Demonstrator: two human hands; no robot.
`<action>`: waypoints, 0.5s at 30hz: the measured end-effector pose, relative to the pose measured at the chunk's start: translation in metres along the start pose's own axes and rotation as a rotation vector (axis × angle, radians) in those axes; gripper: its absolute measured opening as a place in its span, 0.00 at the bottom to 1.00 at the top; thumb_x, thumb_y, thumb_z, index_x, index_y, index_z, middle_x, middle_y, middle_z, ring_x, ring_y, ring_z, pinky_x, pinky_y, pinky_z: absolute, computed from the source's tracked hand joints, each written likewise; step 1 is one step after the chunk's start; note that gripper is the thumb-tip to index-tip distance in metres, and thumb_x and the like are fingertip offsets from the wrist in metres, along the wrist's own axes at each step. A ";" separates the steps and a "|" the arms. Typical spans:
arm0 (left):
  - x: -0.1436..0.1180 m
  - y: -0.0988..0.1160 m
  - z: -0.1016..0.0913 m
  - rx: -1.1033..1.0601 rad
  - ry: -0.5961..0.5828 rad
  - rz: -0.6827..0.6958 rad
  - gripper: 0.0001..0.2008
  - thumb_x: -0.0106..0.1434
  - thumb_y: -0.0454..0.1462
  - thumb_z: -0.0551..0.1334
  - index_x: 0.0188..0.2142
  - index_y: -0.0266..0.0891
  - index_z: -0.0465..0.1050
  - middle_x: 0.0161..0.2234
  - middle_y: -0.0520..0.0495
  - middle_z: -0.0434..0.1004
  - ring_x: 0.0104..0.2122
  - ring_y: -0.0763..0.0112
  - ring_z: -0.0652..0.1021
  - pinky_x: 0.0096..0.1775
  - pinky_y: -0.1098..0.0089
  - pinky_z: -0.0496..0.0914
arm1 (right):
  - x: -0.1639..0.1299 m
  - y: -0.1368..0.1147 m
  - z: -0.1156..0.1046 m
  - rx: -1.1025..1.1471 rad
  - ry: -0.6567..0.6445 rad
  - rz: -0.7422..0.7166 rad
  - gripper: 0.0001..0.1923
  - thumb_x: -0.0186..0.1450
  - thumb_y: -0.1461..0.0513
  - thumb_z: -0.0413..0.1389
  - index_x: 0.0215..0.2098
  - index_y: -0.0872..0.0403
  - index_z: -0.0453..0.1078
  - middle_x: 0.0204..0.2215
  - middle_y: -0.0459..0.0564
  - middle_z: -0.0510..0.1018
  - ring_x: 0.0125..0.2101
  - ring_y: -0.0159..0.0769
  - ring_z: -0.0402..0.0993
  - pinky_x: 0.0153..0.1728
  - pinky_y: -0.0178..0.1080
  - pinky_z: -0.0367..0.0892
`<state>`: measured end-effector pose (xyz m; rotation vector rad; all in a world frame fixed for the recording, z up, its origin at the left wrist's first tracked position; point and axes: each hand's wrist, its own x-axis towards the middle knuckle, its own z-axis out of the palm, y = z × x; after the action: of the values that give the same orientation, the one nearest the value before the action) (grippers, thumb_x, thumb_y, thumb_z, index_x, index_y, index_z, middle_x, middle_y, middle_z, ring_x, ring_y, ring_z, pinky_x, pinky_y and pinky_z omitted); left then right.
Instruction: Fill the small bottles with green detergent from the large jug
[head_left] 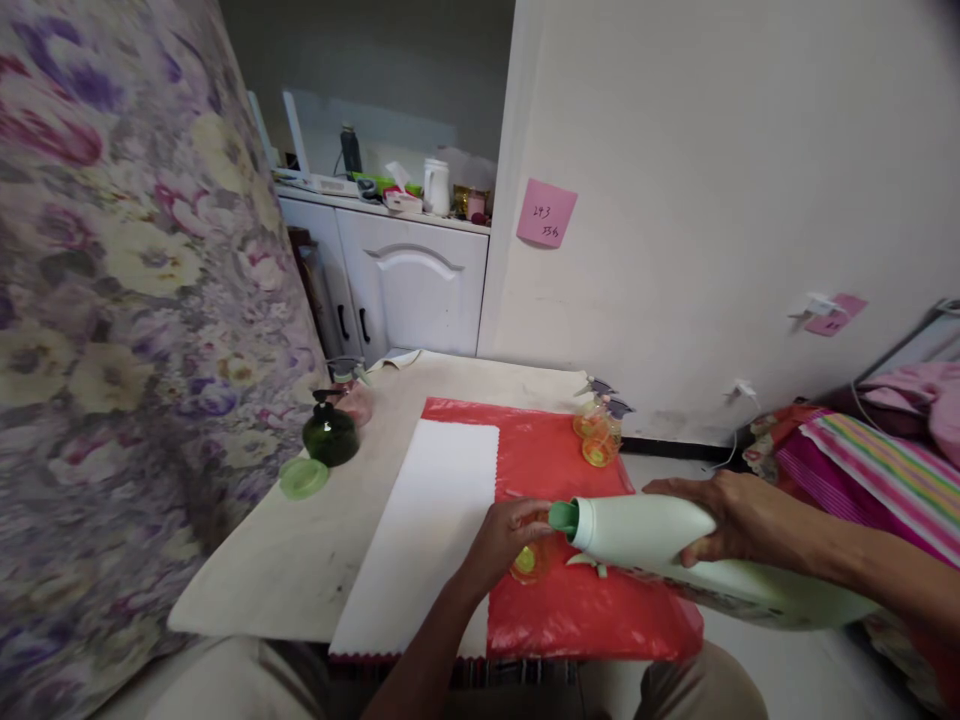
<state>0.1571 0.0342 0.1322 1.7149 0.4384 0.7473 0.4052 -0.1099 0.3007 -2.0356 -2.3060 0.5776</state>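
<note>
Right hand (739, 520) wrapped over the top of a pale green detergent bottle (675, 555), tipped nearly horizontal, green spout (564, 517) pointing left and sitting just above a small yellow bottle (527, 562). Left hand (504, 540) closed around that small yellow bottle, holding it upright on the red plastic sheet (592, 610); fingers cover most of it, can't tell whether liquid is coming out of the spout. Red sheet lies on the desk (300, 560), with a white cloth (431, 520) overlapping its left edge. Two orange spray bottles (598, 432) stand close together at the sheet's far right, well apart from both hands. Left side of the desk: dark green round bottle (330, 432), pinkish one (356, 398) just behind it, a light green lid (304, 477) flat in front. Floral fabric (112, 300) hangs on the left; pink sticky note (546, 213) on the wall behind; white cabinet (409, 285) further back.
</note>
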 end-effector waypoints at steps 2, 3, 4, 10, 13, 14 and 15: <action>0.000 0.000 0.000 -0.004 0.001 -0.004 0.13 0.58 0.40 0.63 0.42 0.41 0.78 0.40 0.47 0.81 0.40 0.63 0.78 0.44 0.69 0.68 | 0.000 -0.001 -0.001 0.002 0.001 0.000 0.33 0.56 0.45 0.59 0.56 0.48 0.66 0.30 0.48 0.80 0.29 0.42 0.78 0.26 0.32 0.62; 0.000 -0.001 0.000 -0.005 0.003 -0.006 0.13 0.58 0.40 0.64 0.42 0.41 0.78 0.40 0.47 0.81 0.40 0.63 0.78 0.43 0.68 0.68 | 0.000 -0.001 -0.001 -0.003 0.004 0.003 0.33 0.56 0.45 0.59 0.56 0.48 0.65 0.29 0.47 0.80 0.29 0.41 0.77 0.26 0.32 0.62; 0.000 -0.001 0.000 -0.006 0.004 -0.009 0.13 0.58 0.41 0.64 0.42 0.41 0.78 0.40 0.47 0.81 0.40 0.63 0.78 0.43 0.68 0.68 | 0.000 -0.001 -0.001 -0.007 0.005 0.006 0.33 0.56 0.45 0.59 0.56 0.48 0.65 0.29 0.47 0.80 0.29 0.41 0.77 0.26 0.32 0.62; 0.000 -0.001 0.001 -0.015 -0.003 -0.030 0.13 0.58 0.41 0.63 0.42 0.42 0.78 0.40 0.48 0.81 0.40 0.63 0.78 0.44 0.67 0.68 | 0.001 -0.003 -0.002 -0.008 0.000 0.004 0.33 0.56 0.44 0.59 0.56 0.47 0.65 0.29 0.45 0.79 0.28 0.39 0.77 0.26 0.32 0.62; -0.001 -0.001 0.000 -0.006 -0.006 -0.013 0.12 0.58 0.40 0.63 0.42 0.43 0.78 0.40 0.48 0.81 0.40 0.64 0.78 0.44 0.68 0.68 | 0.000 -0.005 -0.004 -0.014 -0.003 0.011 0.33 0.56 0.43 0.59 0.55 0.47 0.66 0.28 0.45 0.79 0.27 0.40 0.77 0.25 0.32 0.61; -0.001 -0.001 0.000 -0.004 -0.004 -0.010 0.12 0.58 0.40 0.63 0.42 0.43 0.78 0.40 0.48 0.81 0.40 0.64 0.78 0.44 0.68 0.68 | 0.000 -0.006 -0.004 -0.013 -0.010 0.011 0.32 0.56 0.43 0.58 0.55 0.46 0.66 0.29 0.45 0.79 0.28 0.40 0.77 0.25 0.32 0.62; -0.001 -0.001 0.000 -0.003 -0.001 -0.010 0.12 0.58 0.40 0.63 0.42 0.43 0.78 0.40 0.48 0.81 0.40 0.64 0.78 0.44 0.68 0.68 | 0.000 -0.007 -0.005 -0.011 -0.014 0.010 0.32 0.57 0.43 0.58 0.55 0.46 0.66 0.29 0.46 0.79 0.28 0.41 0.77 0.25 0.32 0.62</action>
<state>0.1568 0.0339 0.1316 1.7095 0.4445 0.7392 0.3997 -0.1095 0.3073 -2.0561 -2.3128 0.5832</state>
